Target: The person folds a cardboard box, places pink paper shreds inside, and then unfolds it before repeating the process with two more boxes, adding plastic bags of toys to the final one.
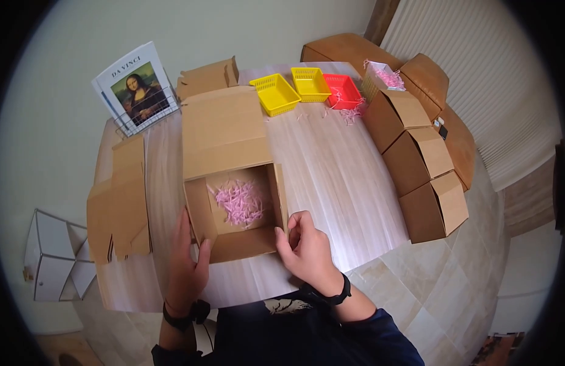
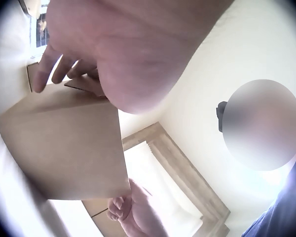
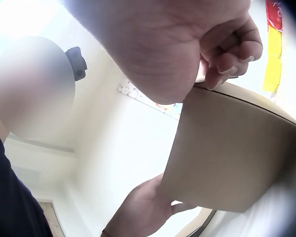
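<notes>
An upright cardboard box [image 1: 243,244] stands with its lid folded back, pink shredded paper [image 1: 240,202] lying on its bottom. My left hand [image 1: 190,268] touches the near left corner, fingers extended along the side wall and thumb by the front. At the near right corner, my right hand [image 1: 310,256] holds the edge with thumb and curled fingers. The left wrist view shows the left hand [image 2: 123,49] beside a box wall [image 2: 64,148]; its thumb is hidden. Curled fingers of the right hand [image 3: 187,49] meet the rim of the box [image 3: 222,153] in the right wrist view.
Flattened cardboard [image 1: 121,210] lies left, below a book [image 1: 136,91] in a wire rack. Yellow baskets [image 1: 276,96] and a red basket [image 1: 343,93] stand at the back. Several closed boxes [image 1: 421,210] line the right edge, with a container of pink shreds [image 1: 385,79] behind.
</notes>
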